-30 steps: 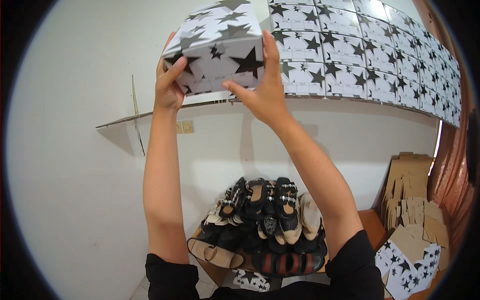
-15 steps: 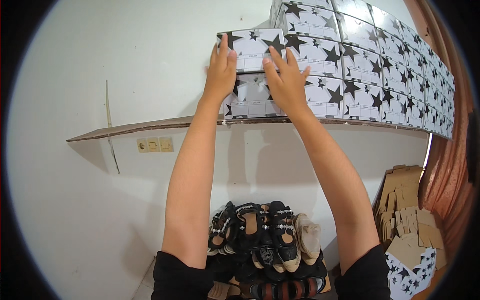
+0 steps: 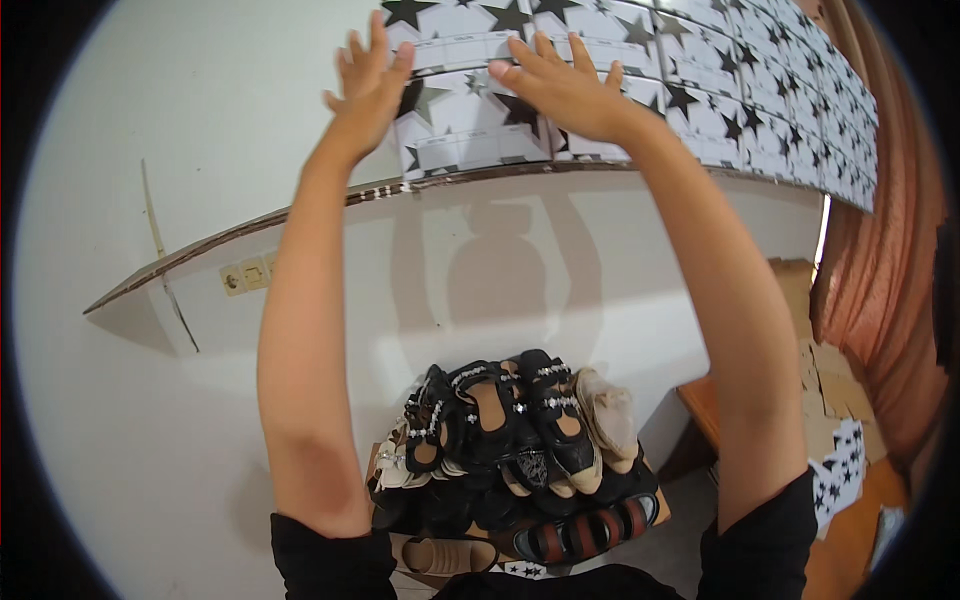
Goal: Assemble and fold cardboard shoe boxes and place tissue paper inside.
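Note:
A white shoebox with black and grey stars (image 3: pixel 462 50) lies on top of another shoebox (image 3: pixel 475 125) at the left end of a stacked row on the shelf. My left hand (image 3: pixel 370 95) is at the left end of the upper box, fingers spread and pointing up. Across the fronts of the boxes, near the seam with the neighbouring stack, lies my right hand (image 3: pixel 575 92), its fingers fanned out. Neither hand is wrapped round anything. Whether the fingertips still touch the cardboard I cannot tell.
The wall shelf (image 3: pixel 190 245) runs left past light switches (image 3: pixel 243 276). Many matching boxes (image 3: pixel 790 110) continue right towards a brown curtain (image 3: pixel 875 270). Below are piled shoes (image 3: pixel 490 405), sandals (image 3: pixel 590 530) and flattened cardboard (image 3: pixel 840 385).
My hands have spread apart and fingers opened wider against the upper box, which now lines up with its neighbours. The view has tilted down, so shelf and boxes appear higher.

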`<state>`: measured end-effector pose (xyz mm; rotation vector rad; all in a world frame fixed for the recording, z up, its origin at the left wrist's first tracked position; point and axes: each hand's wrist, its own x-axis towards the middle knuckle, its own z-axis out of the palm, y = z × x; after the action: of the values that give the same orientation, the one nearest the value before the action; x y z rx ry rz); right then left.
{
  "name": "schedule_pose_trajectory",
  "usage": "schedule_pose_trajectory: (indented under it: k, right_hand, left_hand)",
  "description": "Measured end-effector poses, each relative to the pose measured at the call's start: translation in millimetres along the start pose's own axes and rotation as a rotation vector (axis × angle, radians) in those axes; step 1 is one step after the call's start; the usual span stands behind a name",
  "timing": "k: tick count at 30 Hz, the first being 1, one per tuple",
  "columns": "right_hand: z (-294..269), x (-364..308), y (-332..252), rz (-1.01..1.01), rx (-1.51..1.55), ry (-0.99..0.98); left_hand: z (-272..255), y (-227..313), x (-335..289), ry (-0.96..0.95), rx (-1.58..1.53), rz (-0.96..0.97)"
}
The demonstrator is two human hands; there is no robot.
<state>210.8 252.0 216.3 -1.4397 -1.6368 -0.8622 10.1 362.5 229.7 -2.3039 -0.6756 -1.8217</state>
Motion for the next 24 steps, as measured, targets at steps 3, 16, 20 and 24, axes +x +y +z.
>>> schedule_pose_trajectory:
  k: [3,16,20,24]
  right_hand:
    - [-19.4,-22.6,20.3,-0.145,0.063,0.181]
    - [-6.8,-403.9,32.3,0.516,0.188,0.076]
    - [1.9,-499.5,52.6,0.884,0.281,0.087]
    - [-24.2,-535.0,85.3,1.051,0.206,0.263]
  left_hand:
    - [-34.3,20.7,-30.9,0.071,0.012,0.145]
    - [-3.5,31.2,-398.3,-0.271,-0.962,-0.179]
    - [58.2,58.9,-452.5,-0.535,-0.971,-0.653]
    - [114.2,110.8,-455.2,-0.756,-1.072,-0.693]
